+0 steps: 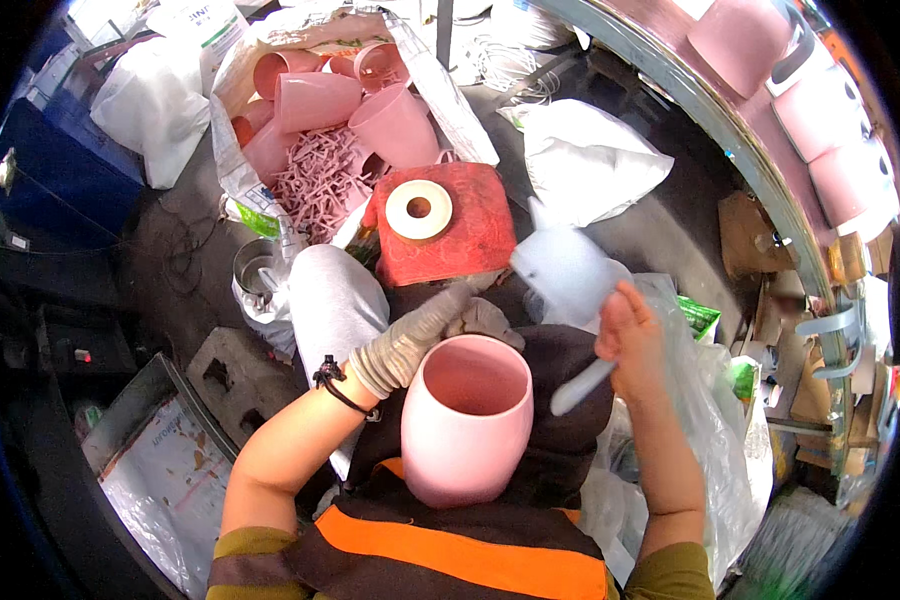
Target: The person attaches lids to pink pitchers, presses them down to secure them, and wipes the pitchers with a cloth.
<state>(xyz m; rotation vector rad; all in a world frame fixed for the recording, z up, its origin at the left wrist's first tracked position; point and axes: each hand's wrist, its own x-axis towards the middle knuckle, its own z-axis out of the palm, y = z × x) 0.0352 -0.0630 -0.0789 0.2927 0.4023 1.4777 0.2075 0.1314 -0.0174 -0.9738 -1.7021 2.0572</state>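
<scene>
Between the gloved fingers of the left hand [410, 340] and the bare fingers of the right hand [630, 335], a pink plastic cup [465, 420] is sitting on the person's lap, mouth upward, its far rim just beside the left fingertips. The left hand is lying half-curled, fingers narrow and resting by the rim rather than clamped around it; whether they are actually pinching the edge I cannot tell. The right hand is closing its fingers on a pale blue-white sheet [567, 268], blurred with motion, and a thin white strip [582, 387] is running below the palm; whether that is a tool or part of the sheet is unclear.

Beyond both sets of fingertips, a red stool [450, 240] is carrying a white roll of tape [418, 210], and farther off a sack [270, 200] is holding more pink cups [315, 100].

As a judgement, the work is going best if the left fingers are pressing the rim steady so the cup is not rolling on the lap, while the right fingers are keeping the sheet taut and flat.
</scene>
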